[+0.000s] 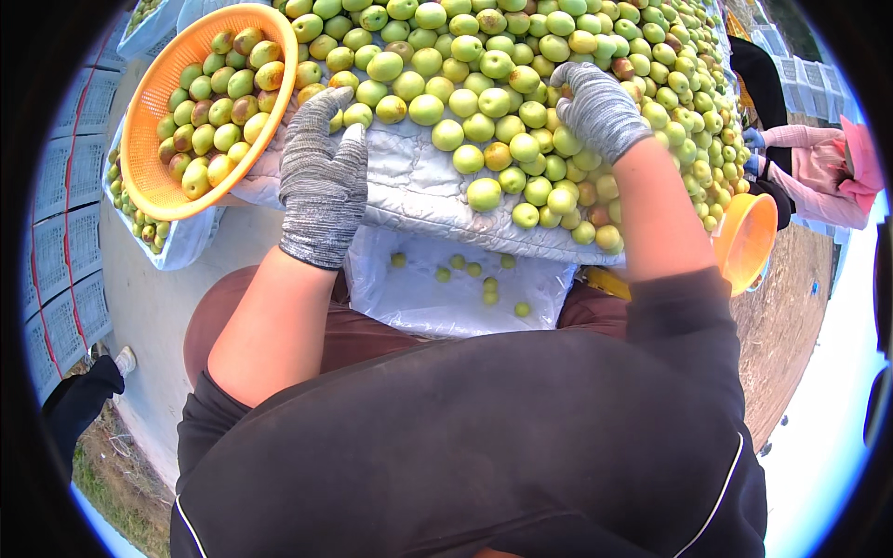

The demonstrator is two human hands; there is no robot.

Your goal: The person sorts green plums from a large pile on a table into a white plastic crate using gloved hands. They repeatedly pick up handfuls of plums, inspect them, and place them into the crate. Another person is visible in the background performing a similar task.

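My left hand [323, 177], in a grey knitted glove, hovers at the near edge of a pile of green jujube-like fruit [496, 63]. Its fingers and thumb are spread, with nothing visible in them. My right hand [600, 112], gloved alike, reaches over the middle of the pile, fingers loosely bent and apart from the thumb among the fruit. I see no fruit gripped in it. An orange plastic basket [139, 153] left of my left hand is tilted toward me and holds browner fruit of the same kind. A pale quilted cloth [409, 172] lies under the pile.
Below the cloth edge, a plastic-lined container [400, 302] holds several green fruits. Another orange basket [749, 237] stands at the right. A lined crate of fruit [186, 242] sits below the left basket. Stacked crates [70, 214] line the far left. A person in pink [823, 167] is at the right.
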